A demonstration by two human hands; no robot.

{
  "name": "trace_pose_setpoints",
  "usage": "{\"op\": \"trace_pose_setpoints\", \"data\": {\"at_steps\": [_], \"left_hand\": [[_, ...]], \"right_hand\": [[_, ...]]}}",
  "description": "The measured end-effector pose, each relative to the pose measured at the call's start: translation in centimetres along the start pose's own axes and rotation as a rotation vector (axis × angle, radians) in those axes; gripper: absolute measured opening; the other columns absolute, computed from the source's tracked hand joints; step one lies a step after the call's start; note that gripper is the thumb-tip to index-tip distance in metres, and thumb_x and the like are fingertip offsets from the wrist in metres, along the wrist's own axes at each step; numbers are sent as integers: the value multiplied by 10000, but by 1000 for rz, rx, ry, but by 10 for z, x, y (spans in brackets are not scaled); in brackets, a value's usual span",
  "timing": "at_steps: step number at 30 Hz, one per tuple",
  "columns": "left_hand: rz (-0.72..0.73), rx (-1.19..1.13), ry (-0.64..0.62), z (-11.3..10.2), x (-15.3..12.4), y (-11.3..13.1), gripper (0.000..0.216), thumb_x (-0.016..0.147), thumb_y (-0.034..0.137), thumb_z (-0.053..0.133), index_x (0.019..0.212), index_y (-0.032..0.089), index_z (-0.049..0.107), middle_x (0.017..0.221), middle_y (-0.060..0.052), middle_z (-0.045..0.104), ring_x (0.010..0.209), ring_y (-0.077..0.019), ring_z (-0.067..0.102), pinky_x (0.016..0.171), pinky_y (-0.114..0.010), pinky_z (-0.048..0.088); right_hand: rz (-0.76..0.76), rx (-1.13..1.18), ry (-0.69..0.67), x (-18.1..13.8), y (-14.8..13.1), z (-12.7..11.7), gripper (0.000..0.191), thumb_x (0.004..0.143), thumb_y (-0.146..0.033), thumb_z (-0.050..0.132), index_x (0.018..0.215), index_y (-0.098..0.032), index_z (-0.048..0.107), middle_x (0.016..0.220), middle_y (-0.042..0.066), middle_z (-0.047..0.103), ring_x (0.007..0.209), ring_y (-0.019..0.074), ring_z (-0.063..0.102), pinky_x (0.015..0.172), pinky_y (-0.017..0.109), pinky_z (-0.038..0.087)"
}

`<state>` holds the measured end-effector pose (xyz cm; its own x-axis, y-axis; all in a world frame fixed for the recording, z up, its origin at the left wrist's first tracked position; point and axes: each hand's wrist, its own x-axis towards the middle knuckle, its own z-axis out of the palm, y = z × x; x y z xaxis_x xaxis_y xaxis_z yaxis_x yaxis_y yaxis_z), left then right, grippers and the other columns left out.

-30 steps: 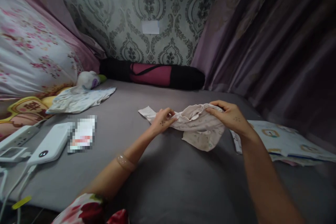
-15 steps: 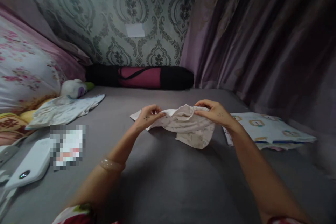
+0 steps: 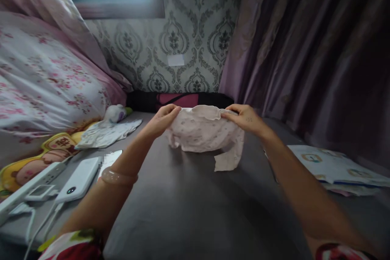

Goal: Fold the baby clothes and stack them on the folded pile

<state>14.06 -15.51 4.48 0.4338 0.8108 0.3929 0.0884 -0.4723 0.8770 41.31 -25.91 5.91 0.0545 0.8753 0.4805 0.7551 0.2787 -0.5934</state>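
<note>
A small pale, faintly patterned long-sleeved baby top (image 3: 204, 132) hangs between my two hands above the grey sheet (image 3: 183, 207). My left hand (image 3: 167, 118) pinches its upper left edge, thumb against fingers. At the other side of the neckline, my right hand (image 3: 243, 118) grips the upper right edge. One sleeve dangles at the lower right, close to the sheet. The neck opening faces up between the hands.
To the right lies a folded white printed cloth (image 3: 323, 164). On the left are a folded light garment (image 3: 106, 133), a white power bank (image 3: 79, 178), a power strip (image 3: 45, 180) with cables and a plush toy (image 3: 115, 113). A black-and-pink bag (image 3: 179, 100) lies along the wall.
Both hands have lifted the top, which was bunched low over the sheet and now hangs spread out. The head view has tilted up, bringing the window into sight.
</note>
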Motion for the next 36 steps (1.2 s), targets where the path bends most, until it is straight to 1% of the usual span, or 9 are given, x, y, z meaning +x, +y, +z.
{"op": "trace_pose_setpoints", "data": {"at_steps": [5,9,12,14,18,22,25,31,36], "left_hand": [[-35,-46,-240,-40,4,51,303,674,434,746,755,176,609,651,11,555,519,-81,474,445,-182,339],[-49,-7,-243,-58,6,69,271,626,361,796,751,174,645,665,-3,592,528,-95,516,447,-190,378],[-68,11,-235,-58,10,65,254,628,358,793,735,170,661,637,-2,594,524,-100,526,441,-190,387],[-64,-23,-226,-57,11,60,255,625,355,794,747,170,668,643,-6,606,542,-110,543,455,-198,410],[24,-94,-90,-53,17,52,249,655,365,768,776,171,670,650,-10,618,553,-113,553,466,-203,423],[43,28,-125,-47,24,44,240,602,337,801,684,159,663,589,-2,601,506,-98,525,434,-192,386],[64,-44,-73,-43,28,38,255,664,399,751,721,163,676,600,0,606,507,-94,528,450,-200,395],[-6,-144,-92,-36,42,27,322,655,445,756,755,147,686,655,-24,649,545,-106,559,485,-216,426],[-63,-214,-143,-30,56,19,348,616,441,784,757,148,659,654,-17,639,530,-106,561,483,-225,434]], "right_hand": [[25,106,-174,10,-32,-35,455,668,-613,668,839,-196,726,729,13,675,647,154,583,544,247,430],[74,-1,-96,9,-49,-48,456,616,-639,703,620,-183,678,514,-21,550,489,104,477,420,222,305],[85,-31,-133,10,-54,-51,455,573,-629,734,556,-181,655,467,-28,514,462,96,452,401,222,279],[72,25,-167,10,-55,-54,439,577,-623,732,610,-188,685,512,-17,569,490,110,486,410,221,312],[78,202,-22,13,-52,-57,435,637,-634,681,764,-220,727,657,20,671,577,146,571,466,244,408],[73,188,-70,21,-39,-52,391,579,-575,744,724,-212,726,644,12,673,559,139,567,470,243,419],[94,252,-4,25,-28,-48,399,614,-586,716,763,-216,729,639,10,669,541,133,557,462,244,414],[113,249,29,37,-13,-44,423,619,-575,722,806,-196,727,658,-6,658,539,110,533,486,236,407],[90,145,13,49,-5,-44,437,587,-586,743,741,-178,723,637,-7,647,563,114,530,517,237,407]]}}
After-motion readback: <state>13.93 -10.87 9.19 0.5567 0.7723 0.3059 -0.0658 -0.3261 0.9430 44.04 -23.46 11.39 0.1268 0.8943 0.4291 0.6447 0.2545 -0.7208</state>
